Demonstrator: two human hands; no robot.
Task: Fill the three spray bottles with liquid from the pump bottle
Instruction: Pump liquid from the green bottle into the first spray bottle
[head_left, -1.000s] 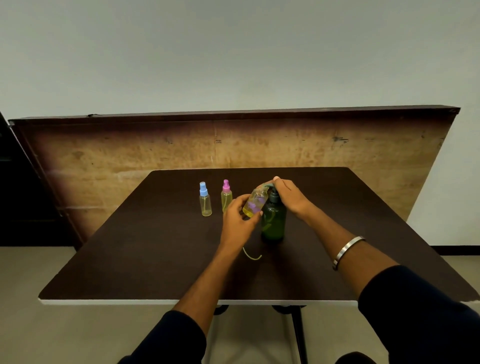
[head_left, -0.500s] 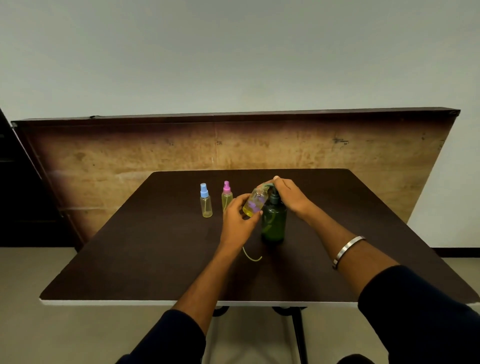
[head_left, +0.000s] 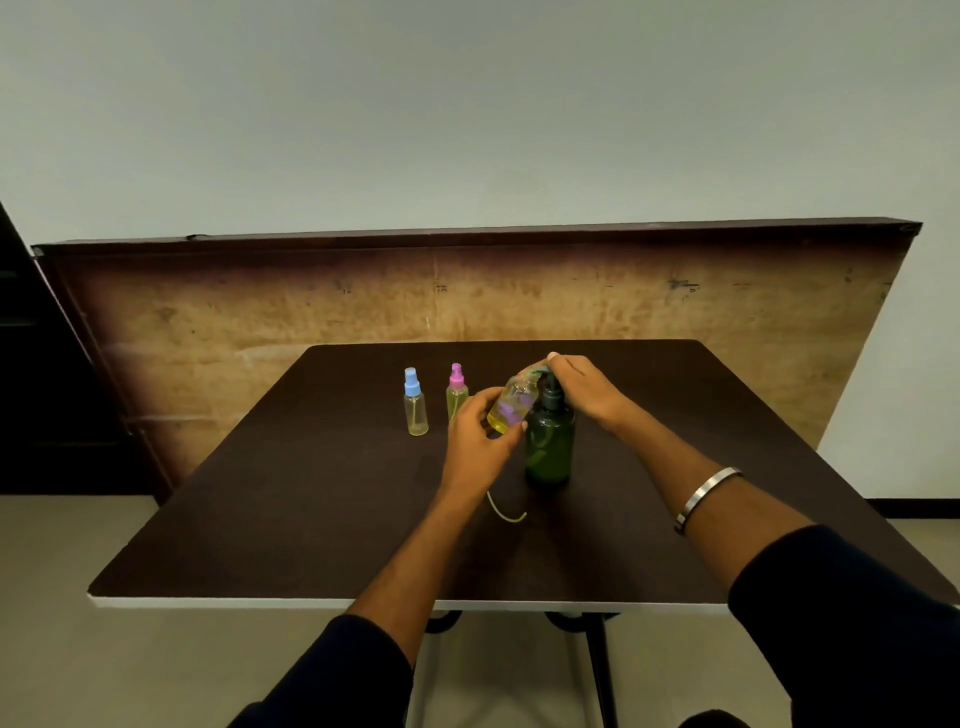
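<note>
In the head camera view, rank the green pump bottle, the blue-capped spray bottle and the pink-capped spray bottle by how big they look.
1. Dark green plastic pump bottle, clearly largest.
2 and 3. Blue-capped clear spray bottle and pink-capped clear spray bottle look alike; the left hand hides the pink one's base, so no ranking.

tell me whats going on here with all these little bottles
A person is filling small spray bottles from a green pump bottle that stands on a dark table. The left hand holds an uncapped clear bottle, tilted with its mouth under the pump spout; it has some yellow liquid in it. The right hand rests on the pump head. A blue-capped bottle and a pink-capped bottle stand upright to the left, capped. A thin loose tube lies on the table near the left wrist.
</note>
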